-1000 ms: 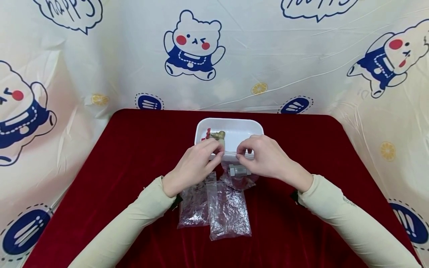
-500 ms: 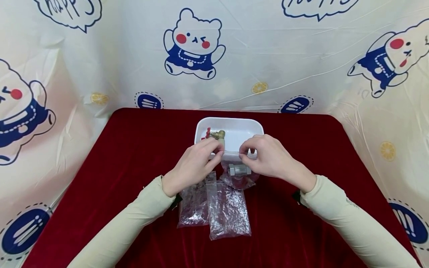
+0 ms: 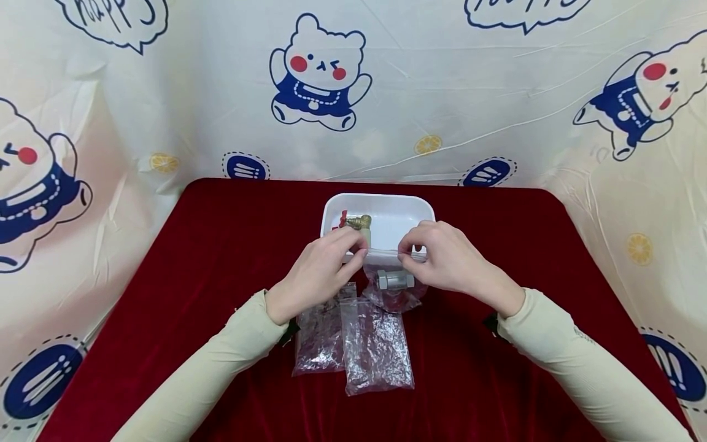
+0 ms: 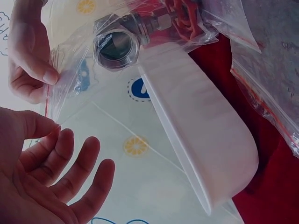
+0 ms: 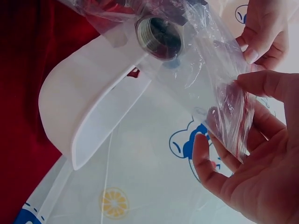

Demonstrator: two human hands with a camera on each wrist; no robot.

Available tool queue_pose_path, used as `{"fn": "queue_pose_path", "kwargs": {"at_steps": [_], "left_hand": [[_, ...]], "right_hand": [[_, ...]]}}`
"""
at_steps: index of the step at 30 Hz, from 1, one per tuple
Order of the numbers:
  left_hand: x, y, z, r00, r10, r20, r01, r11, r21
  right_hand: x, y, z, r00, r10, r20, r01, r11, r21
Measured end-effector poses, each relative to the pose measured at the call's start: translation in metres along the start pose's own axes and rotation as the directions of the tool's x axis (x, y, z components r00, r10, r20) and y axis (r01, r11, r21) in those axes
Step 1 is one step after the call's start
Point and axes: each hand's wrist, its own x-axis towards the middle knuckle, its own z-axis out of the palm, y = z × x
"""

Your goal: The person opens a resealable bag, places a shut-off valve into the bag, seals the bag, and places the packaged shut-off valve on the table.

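Between my hands hangs a clear zip bag [image 3: 386,299] with a red line along its seal, its top edge at the front of the white tray [image 3: 414,204]. Inside it is a silver metal valve [image 3: 395,280]; the left wrist view shows its threaded opening and a red handle [image 4: 184,18]. My left hand [image 3: 329,263] pinches the left end of the seal between thumb and index finger, other fingers spread. My right hand [image 3: 442,256] pinches the seal strip further right, thumb on the near side, as the right wrist view [image 5: 261,135] shows.
A brass valve with a red handle [image 3: 360,222] lies in the left part of the tray. Two clear zip bags [image 3: 381,356] [image 3: 320,344] lie side by side on the red cloth [image 3: 497,380], nearer to me. A printed curtain [image 3: 431,80] hangs behind the table.
My right hand has slid a little to the right along the bag's seal, widening the gap between the hands. The left hand has hardly moved.
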Motion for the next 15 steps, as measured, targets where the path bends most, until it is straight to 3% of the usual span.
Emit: {"fn": "queue_pose_path", "kwargs": {"at_steps": [7,15], "left_hand": [[-0.0003,0.0005,0.0002,1.0,-0.009,-0.002,0.009,1.0,0.003],[-0.0002,0.0,0.0006,1.0,-0.012,-0.005,0.012,1.0,-0.004]], "right_hand": [[-0.0043,0.0025,-0.0023,0.999,0.047,0.007,-0.047,0.999,-0.008],[-0.0053,0.0034,-0.0034,1.0,0.029,-0.011,-0.029,1.0,0.012]]}}
